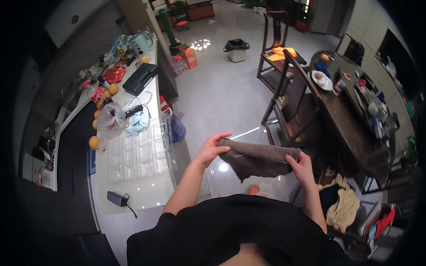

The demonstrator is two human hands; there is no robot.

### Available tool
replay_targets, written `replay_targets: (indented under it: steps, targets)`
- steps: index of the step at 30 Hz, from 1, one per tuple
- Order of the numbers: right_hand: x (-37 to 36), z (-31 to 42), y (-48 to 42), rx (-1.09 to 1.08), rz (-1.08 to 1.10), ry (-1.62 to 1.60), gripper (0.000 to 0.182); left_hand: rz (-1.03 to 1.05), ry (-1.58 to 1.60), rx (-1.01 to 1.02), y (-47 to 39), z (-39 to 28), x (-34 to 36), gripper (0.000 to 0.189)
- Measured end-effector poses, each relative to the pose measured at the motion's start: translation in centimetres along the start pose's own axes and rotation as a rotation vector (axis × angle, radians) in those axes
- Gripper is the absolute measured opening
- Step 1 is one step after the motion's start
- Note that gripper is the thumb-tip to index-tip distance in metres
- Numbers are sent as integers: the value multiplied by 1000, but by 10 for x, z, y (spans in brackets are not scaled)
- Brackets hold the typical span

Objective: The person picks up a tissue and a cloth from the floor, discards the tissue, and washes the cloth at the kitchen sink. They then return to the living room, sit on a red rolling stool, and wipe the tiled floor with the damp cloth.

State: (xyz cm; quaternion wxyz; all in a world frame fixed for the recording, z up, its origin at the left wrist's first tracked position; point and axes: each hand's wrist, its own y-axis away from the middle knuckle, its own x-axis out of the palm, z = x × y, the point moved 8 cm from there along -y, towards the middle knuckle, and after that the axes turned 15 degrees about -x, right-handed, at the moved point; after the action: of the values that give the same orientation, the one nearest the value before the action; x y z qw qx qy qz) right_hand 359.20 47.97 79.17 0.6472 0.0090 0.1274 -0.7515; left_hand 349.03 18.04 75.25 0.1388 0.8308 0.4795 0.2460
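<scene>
A grey-brown cloth hangs in the air before me, stretched sideways between both hands. My left hand pinches its left upper corner, thumb in front. At the right upper corner my right hand grips it the same way. The upper edge looks folded or rolled over, while the lower edge droops unevenly. Beneath the cloth lies the glossy tiled floor, and part of an orange shoe or slipper shows below it.
To the left stands a white counter with a black case, a light blue cloth, oranges and a plastic bag. Wooden chairs and a dark table stand right. A lined bin is ahead.
</scene>
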Motion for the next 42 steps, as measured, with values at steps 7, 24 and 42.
replay_targets:
  steps: [7,24,42]
  targets:
    - [29,-27,-164,-150,184,86,25,-430,-197,41,-26,-60,-79,34]
    - [129,-84,-550,39,381,-115,27,-1118,-753,202,-253,-263,-271,45]
    - [289,-186,-943,293,336,-1462,30,72,-855,507,-592,-562,-188,19]
